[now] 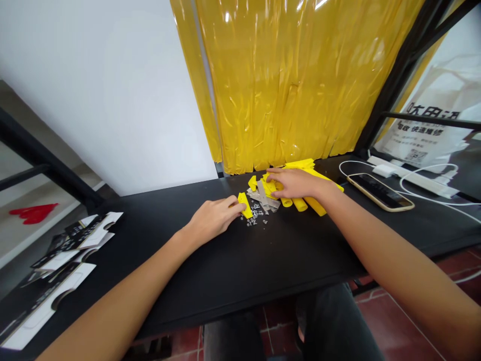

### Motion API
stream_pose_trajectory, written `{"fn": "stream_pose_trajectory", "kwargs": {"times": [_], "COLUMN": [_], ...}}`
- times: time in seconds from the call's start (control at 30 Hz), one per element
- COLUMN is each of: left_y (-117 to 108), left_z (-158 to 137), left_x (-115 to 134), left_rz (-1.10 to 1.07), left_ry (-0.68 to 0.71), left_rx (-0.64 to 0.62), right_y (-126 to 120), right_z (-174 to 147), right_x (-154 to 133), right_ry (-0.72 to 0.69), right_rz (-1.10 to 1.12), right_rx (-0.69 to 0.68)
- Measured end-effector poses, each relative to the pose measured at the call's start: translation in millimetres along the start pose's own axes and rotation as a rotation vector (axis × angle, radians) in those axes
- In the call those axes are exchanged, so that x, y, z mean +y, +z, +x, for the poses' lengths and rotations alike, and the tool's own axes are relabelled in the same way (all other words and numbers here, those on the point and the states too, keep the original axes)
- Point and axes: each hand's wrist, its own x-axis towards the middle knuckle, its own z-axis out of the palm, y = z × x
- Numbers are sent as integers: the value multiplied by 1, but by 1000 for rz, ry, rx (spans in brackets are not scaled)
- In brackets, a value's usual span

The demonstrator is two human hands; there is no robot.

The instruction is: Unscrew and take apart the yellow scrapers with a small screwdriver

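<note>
My left hand (pixel 220 215) has its thumb and fingers closed on a flat yellow piece (pixel 246 206), held at the tabletop. Just beside that piece lies a scatter of small metal screws and nuts (pixel 255 214). My right hand (pixel 291 182) reaches over a pile of yellow parts (pixel 299 204), its fingers apart and touching the pile. Some of those parts are tube-shaped, and one small piece (pixel 253 182) sits at the pile's left end. Grey flat strips (pixel 263 196) lie between the two hands. The right hand hides part of the pile.
The black table (pixel 240 271) carries a phone (pixel 380 191) at the right, near white cables and a power strip (pixel 413 176). Black-and-white cardboard pieces (pixel 71 255) lie at the left. A yellow plastic curtain (pixel 293 90) hangs behind, between dark metal frame posts.
</note>
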Motion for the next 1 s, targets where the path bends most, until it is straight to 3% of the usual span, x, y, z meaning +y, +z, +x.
{"fn": "stream_pose_trajectory", "kwargs": {"times": [0.17,0.27,0.4,0.5,0.6,0.7,0.8,0.9,1.0], "left_y": [-2,-2,1,3,1,-3,-3,-1,0], "left_z": [0,0,-1,-2,-1,1,3,4,4], "left_x": [0,-1,-3,-5,-6,-12,-22,-32,-37], "left_rz": [6,1,-38,-64,-118,-324,-721,-1060,-1148], "left_ry": [16,3,-17,-31,-102,-278,-616,-911,-1070], "left_rx": [-8,-10,9,26,41,108,173,231,241], "right_y": [-6,-9,-9,-9,-8,-10,-13,-16,-18], "right_z": [0,0,-1,-3,-2,1,4,4,3], "right_x": [-12,-25,-41,-47,-47,-43,-35,-28,-27], "right_ry": [-52,-177,-305,-251,-106,6,23,-17,-14], "right_rz": [66,171,225,197,191,251,315,357,355], "right_rx": [103,170,148,201,380,572,690,723,681]}}
